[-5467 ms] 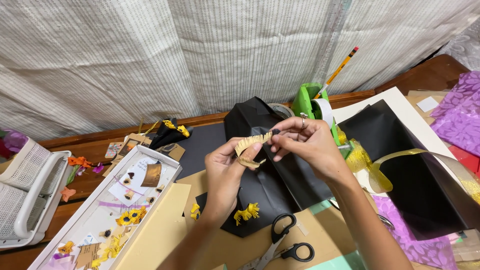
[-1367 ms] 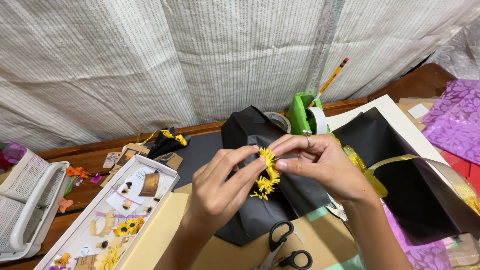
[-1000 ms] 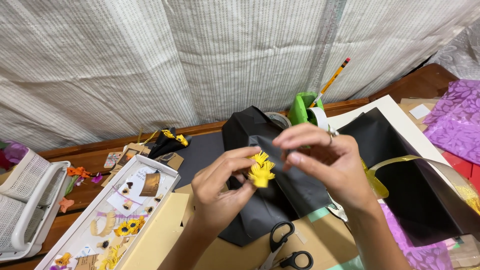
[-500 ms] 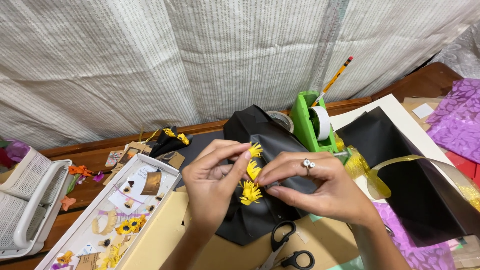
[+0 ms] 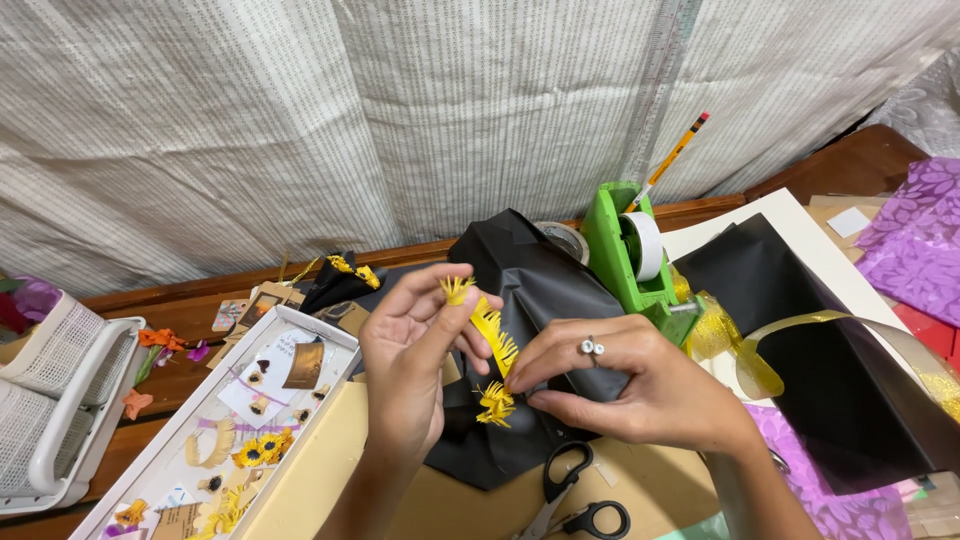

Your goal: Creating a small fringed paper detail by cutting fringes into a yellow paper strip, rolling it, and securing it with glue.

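From the head view, my left hand [image 5: 405, 365] pinches the upper end of a fringed yellow paper strip [image 5: 487, 330] between thumb and fingers [image 5: 440, 315], and my right hand [image 5: 625, 385] grips its lower end, fingertips closed on the frayed tuft just above the black paper [image 5: 545, 290]. The strip hangs stretched and slightly twisted between both hands, over the middle of the surface [image 5: 190, 315].

As I judge it, the fringe is already cut all along the strip, yet the strip is not rolled: it lies open, only curling at each end. Finished little sunflowers [image 5: 262, 450] with dark centres sit in the white tray [image 5: 150, 465] to my left, so some blooms are done and this one is only part-way.

The strip is thin, crisp paper with fine comb-like teeth. The black paper is matte and creased into soft folds. Black-handled scissors [image 5: 575, 500] lie just below my right hand on tan card [image 5: 330, 470]. A green tape dispenser [image 5: 625, 250] of glossy plastic stands behind, with sheer yellow ribbon [image 5: 745, 350] beside it and purple patterned paper [image 5: 915, 240] at the far right.
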